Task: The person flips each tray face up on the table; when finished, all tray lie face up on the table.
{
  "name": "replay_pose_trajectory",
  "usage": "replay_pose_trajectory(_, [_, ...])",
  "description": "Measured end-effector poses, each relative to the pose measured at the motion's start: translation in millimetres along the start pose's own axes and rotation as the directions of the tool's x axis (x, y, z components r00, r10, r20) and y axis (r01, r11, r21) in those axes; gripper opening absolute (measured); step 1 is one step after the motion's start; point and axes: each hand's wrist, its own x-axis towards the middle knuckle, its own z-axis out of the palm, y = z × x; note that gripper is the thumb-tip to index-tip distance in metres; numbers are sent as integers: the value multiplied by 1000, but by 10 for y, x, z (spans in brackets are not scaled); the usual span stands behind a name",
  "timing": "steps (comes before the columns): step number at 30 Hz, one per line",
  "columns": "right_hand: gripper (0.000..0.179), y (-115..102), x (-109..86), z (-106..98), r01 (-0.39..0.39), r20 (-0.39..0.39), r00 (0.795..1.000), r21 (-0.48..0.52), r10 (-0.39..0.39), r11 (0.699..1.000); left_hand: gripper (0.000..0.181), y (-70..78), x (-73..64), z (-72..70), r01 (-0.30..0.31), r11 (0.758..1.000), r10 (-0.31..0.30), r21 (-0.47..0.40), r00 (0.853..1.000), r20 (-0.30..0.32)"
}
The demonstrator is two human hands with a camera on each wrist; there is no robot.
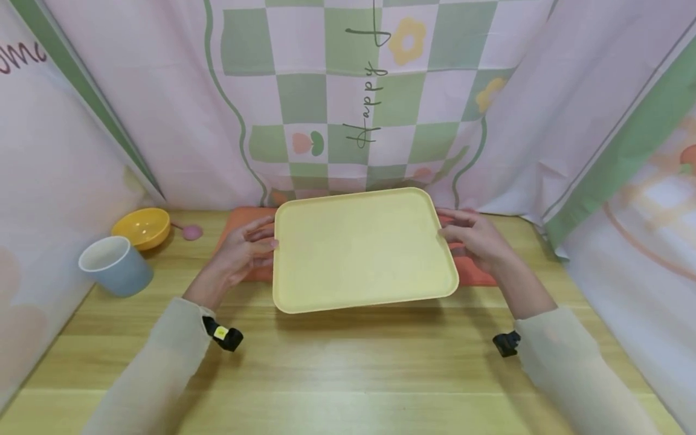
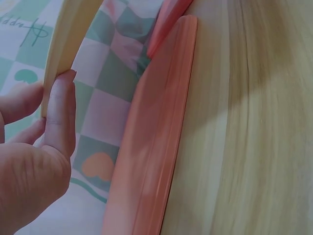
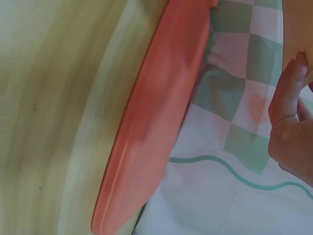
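Note:
A pale yellow rectangular tray [image 1: 364, 251] is held up off the table, tilted so its inner face shows in the head view. My left hand [image 1: 239, 251] grips its left edge, with the thumb on the rim and the fingers behind. At the opposite edge my right hand [image 1: 473, 241] pinches the tray in the same way. Below and behind it lies a flat orange-red piece [image 1: 473, 270] with raised, sloping sides, largely hidden by the tray. In the left wrist view, a gap separates the yellow tray [image 2: 68, 36] from the orange-red piece [image 2: 146, 147].
At the left of the wooden table [image 1: 348, 368] stand a blue cup [image 1: 122, 275] with a white inside and a yellow bowl [image 1: 142, 228]. Beside the bowl lies a small pink spoon [image 1: 192, 232]. A checked curtain [image 1: 348, 90] hangs along the back edge.

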Motion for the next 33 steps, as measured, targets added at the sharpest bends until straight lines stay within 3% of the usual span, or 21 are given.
replay_pose_trajectory(5, [61,50,-2,-3,6,27,1000,-29,-5,1000,73,-21,1,-21,-8,1000,7,25,998,60])
replay_pose_trajectory(9, [59,126,10,23,-12,14,1000,-74,13,997,78,-56,-31,-61,15,998,-21,56,994,105])
replay_pose_trajectory(19, [54,307,-6,94,25,-4,1000,-209,-26,978,87,-98,-91,-107,52,995,-63,85,989,130])
replay_pose_trajectory(22, [55,363,-32,98,-5,-17,1000,-231,2,973,90,-107,-90,-120,60,994,-74,96,985,157])
replay_pose_trajectory(28, [61,503,-65,133,-46,10,999,-196,49,980,89,-141,-84,-158,63,991,-84,116,977,193])
replay_pose_trajectory(33, [62,553,-77,140,-49,31,998,-179,55,983,84,-210,-78,-176,90,991,-107,101,978,179])
